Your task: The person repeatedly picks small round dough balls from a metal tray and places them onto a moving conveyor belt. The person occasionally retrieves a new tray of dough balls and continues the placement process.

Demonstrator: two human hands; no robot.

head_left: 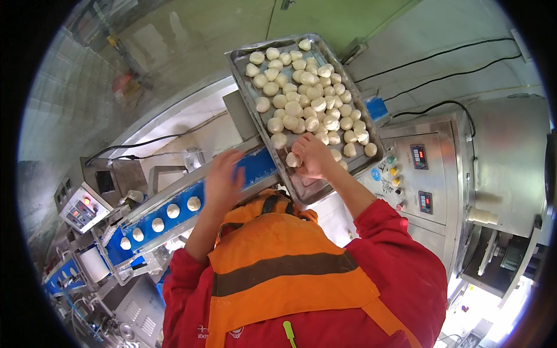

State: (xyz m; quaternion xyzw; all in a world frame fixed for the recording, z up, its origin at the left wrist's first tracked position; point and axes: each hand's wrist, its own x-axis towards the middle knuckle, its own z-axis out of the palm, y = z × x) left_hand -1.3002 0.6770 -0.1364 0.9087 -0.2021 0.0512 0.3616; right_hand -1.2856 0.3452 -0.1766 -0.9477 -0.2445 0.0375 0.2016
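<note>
A metal tray point(243, 85) holds many pale dough balls point(293, 108), some piled on each other, most densely toward its middle and right. My right hand point(314, 157) is down at the tray's near end with its fingers curled. One dough ball point(293, 159) lies against those fingers; whether they grip it is hidden. Blurred by motion, my left hand point(223, 179) hovers over the blue conveyor belt point(256, 167), thumb apart from the fingers, with no dough visible in it. Several dough pieces point(173, 211) sit in a row on the belt, left of that hand.
A steel cabinet point(417, 178) with buttons and digital displays stands at right. At left are a control box point(85, 207) with a lit lamp and a white roller point(94, 264) over the belt. Black cables point(165, 137) run along the wall side.
</note>
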